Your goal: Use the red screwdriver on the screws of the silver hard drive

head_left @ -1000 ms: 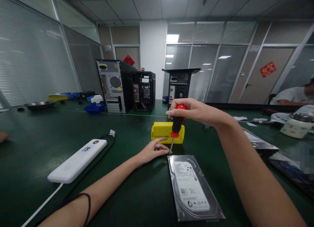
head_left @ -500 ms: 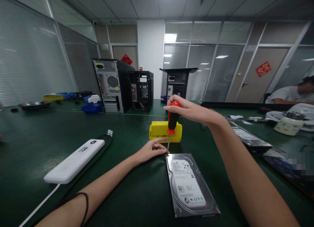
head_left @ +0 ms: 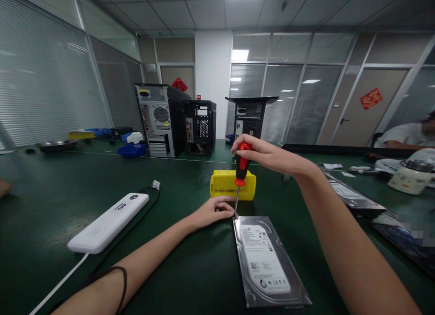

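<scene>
My right hand (head_left: 256, 152) grips the red and black handle of a screwdriver (head_left: 241, 170) from above. The screwdriver stands nearly upright, its shaft slanting slightly down to the far left corner of a hard drive (head_left: 265, 256). The drive lies flat, its white label facing up. At that same corner, my left hand (head_left: 215, 211) has its thumb and fingers drawn together around the screwdriver's tip. Whatever small thing these fingers pinch is hidden. Just behind the tip, a yellow plastic bin (head_left: 217, 184) sits on the green table (head_left: 183, 278).
A white power strip (head_left: 110, 222) with cords lies left; a black cord crosses my left forearm. Computer cases (head_left: 163, 120) stand at the back near a blue bin (head_left: 132, 150). On the right are another drive (head_left: 353, 195), a cream pot (head_left: 411, 176) and a seated person (head_left: 403, 136).
The whole view has shifted slightly, moving things a little right and down. Both hands keep their places at the drive's corner, the right still holding the screwdriver.
</scene>
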Tool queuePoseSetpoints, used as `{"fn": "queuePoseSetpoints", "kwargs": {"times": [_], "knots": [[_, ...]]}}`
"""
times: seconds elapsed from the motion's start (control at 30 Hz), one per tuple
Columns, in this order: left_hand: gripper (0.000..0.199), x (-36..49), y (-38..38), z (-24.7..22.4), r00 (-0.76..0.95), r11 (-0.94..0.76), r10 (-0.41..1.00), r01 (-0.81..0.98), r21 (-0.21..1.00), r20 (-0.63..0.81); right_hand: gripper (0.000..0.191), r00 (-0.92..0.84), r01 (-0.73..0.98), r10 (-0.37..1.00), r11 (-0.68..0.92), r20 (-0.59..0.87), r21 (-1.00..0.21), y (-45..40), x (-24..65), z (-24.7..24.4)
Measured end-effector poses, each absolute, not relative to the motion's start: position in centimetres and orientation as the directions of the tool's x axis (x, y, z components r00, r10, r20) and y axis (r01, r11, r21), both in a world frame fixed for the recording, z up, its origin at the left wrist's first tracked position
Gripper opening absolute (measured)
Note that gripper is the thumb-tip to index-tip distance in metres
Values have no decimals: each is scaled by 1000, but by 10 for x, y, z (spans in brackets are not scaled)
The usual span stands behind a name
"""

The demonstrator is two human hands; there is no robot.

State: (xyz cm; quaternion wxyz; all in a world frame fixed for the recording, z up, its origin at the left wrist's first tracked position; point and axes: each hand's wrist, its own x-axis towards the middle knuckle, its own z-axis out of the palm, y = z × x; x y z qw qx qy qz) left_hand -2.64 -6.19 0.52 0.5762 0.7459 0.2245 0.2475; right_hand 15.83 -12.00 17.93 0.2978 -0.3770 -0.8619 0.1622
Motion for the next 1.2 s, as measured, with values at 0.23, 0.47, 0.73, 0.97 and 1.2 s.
{"fn": "queuePoseSetpoints", "kwargs": {"times": [0.23, 0.47, 0.73, 0.97, 1.2], "knots": [[43, -27, -64, 10, 788, -298, 605, 85, 951, 119, 21, -494, 531, 765, 642, 414, -552, -121, 149, 179], [45, -30, -66, 14, 807, -435, 577, 172, 884, 127, 20, -513, 450, 792, 577, 332, -682, -123, 153, 179], [43, -32, -66, 16, 816, -551, 549, 192, 813, 180, 17, -408, 619, 773, 625, 485, -476, -114, 147, 175], [25, -32, -68, 14, 763, -685, 572, 243, 686, 301, 29, -413, 568, 850, 522, 328, -636, -121, 155, 180], [17, -33, -72, 16, 747, -771, 557, 302, 560, 364, 35, -381, 486, 877, 459, 292, -744, -120, 157, 178]]}}
